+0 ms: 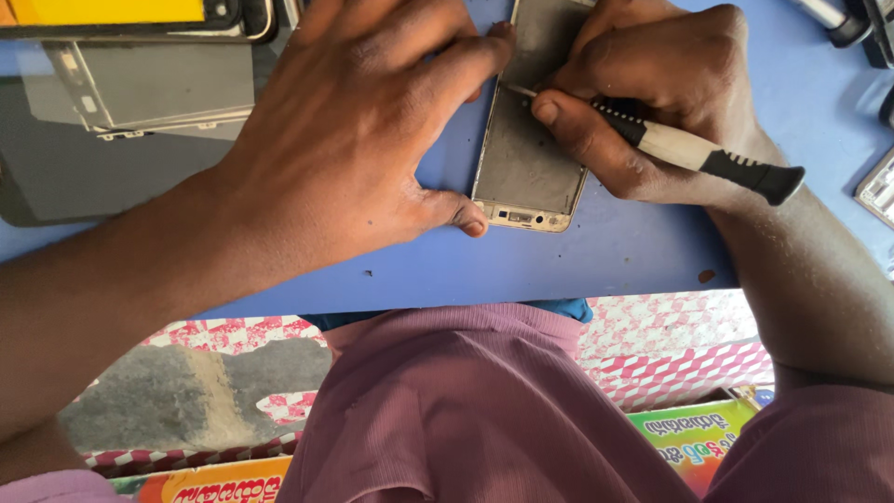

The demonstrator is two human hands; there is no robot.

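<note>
1. The person is wearing a mauve, finely ribbed shirt.
2. Its short sleeves are leaving both forearms bare.
3. The left hand (345,140) and right hand (652,102) are showing no rings, watch or gloves.

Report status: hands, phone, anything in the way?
Left hand flat, steadying phone frame on blue table. Right hand grips screwdriver, tip on frame. Spare panels lie left, apart.

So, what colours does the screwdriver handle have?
White with black grips, on the screwdriver in the right hand; head view.
</note>
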